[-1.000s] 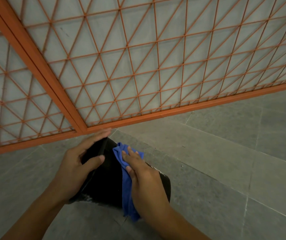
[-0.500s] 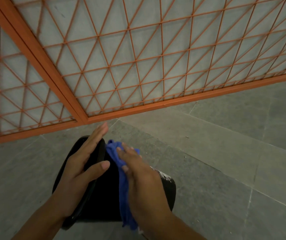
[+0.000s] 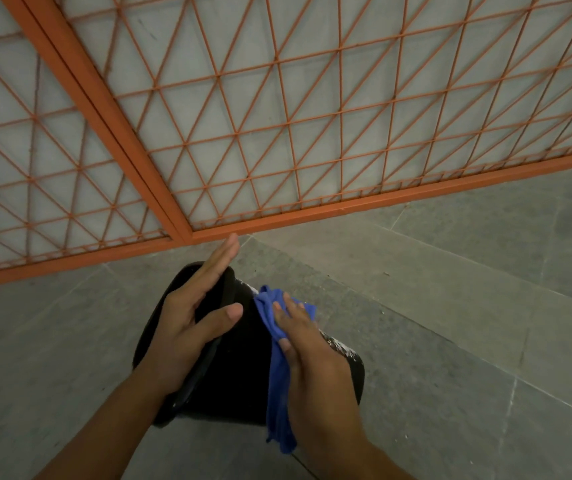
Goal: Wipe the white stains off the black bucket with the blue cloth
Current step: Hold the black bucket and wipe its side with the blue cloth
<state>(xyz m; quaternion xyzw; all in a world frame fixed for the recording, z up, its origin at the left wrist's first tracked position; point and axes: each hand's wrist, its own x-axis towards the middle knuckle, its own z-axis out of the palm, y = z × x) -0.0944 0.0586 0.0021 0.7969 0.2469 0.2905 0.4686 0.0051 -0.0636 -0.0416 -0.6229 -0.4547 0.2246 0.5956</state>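
Note:
The black bucket (image 3: 239, 368) lies tipped on its side on the grey floor, its mouth toward the left. My left hand (image 3: 191, 327) rests flat on the rim, fingers straight, thumb across the bucket's wall. My right hand (image 3: 312, 362) presses the blue cloth (image 3: 277, 393) flat against the upper side of the bucket, fingers straight on top of the cloth. White stains (image 3: 340, 344) show on the wall just right of that hand, and a few more near the rim (image 3: 248, 287).
An orange metal lattice fence (image 3: 277, 133) with a thick post (image 3: 111, 126) stands right behind the bucket. Grey stone floor tiles (image 3: 468, 306) spread to the right and front.
The bucket has turned and shifted, so its mouth and stained wall show more. My right hand slid the cloth toward the right side of the bucket. My left fingers straightened along the rim.

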